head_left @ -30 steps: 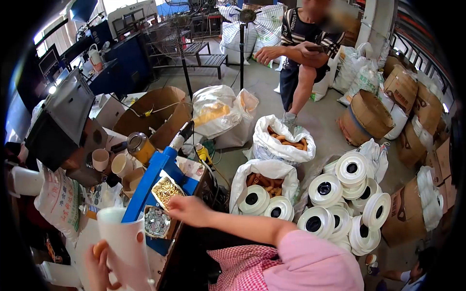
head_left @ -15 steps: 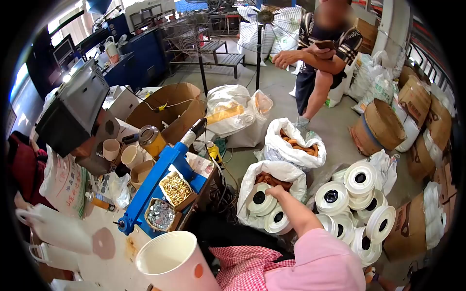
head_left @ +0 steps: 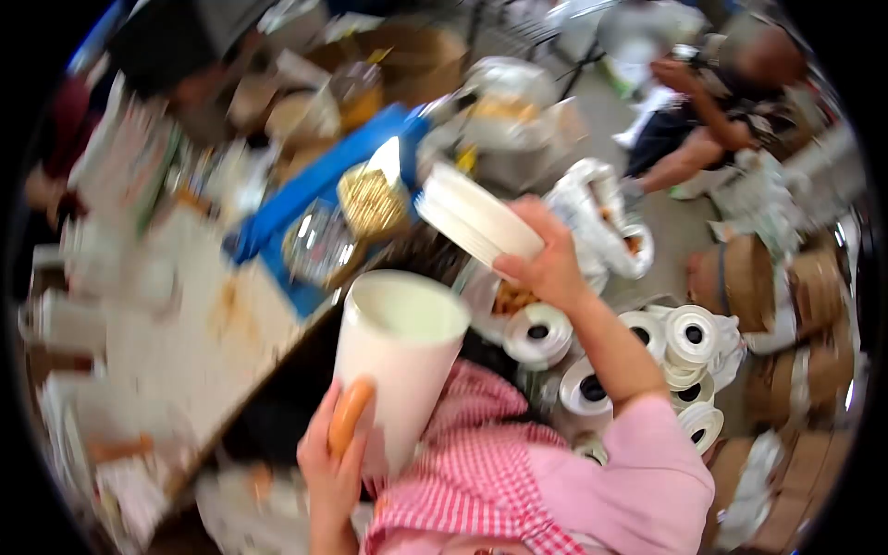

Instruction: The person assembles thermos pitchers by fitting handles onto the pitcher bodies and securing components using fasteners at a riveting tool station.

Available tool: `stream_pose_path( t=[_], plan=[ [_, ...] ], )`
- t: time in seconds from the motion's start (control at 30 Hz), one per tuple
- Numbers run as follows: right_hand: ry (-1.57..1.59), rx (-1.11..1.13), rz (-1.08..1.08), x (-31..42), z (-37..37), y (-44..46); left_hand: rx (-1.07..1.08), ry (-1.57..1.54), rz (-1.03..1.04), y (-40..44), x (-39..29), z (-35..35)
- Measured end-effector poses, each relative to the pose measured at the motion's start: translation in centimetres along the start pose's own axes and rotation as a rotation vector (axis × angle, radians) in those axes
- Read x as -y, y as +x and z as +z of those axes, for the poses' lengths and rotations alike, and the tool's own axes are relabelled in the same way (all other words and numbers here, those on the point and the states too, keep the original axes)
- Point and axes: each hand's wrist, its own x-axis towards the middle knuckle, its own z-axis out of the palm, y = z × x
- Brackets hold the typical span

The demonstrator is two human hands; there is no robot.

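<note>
My right hand grips a white round lid by its edge, seen side-on and tilted, above and right of a tall white bucket. The bucket leans in front of my body, mouth up. My left hand is closed around an orange curved handle against the bucket's lower left side. Whether the handle is fixed to the bucket, I cannot tell. Another white lid with a black centre lies by a bag of orange pieces. The view is blurred by motion.
Left is a worktable with a blue metal fixture, a box of gold-coloured small parts and a box of silvery ones. Several white lids are piled at right. A seated person is beyond, near cardboard boxes.
My right hand has lifted a white lid from the bag and brought it up toward the bucket. My left hand has come into view at the orange handle. The camera has turned.
</note>
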Motion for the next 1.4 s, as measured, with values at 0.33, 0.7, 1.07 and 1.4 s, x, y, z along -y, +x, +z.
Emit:
stream_pose_path(
  t=[0.33,0.7,1.07,1.4],
  plan=[
    [-0.096,0.437,-0.327,3.8,4.9,1.0,-0.04,0.026,0.173,-1.0,1.7,-1.5],
    [-0.084,0.432,-0.28,4.4,7.6,1.0,-0.034,0.136,0.145,-1.5,2.3,-0.7],
    [-0.223,0.454,-0.065,6.4,12.0,3.0,-0.177,0.299,0.178,-1.7,1.9,2.2],
    [1.029,0.771,0.779,-7.2,12.5,4.2,-0.136,0.229,0.161,-4.9,2.4,-0.6]
  ],
)
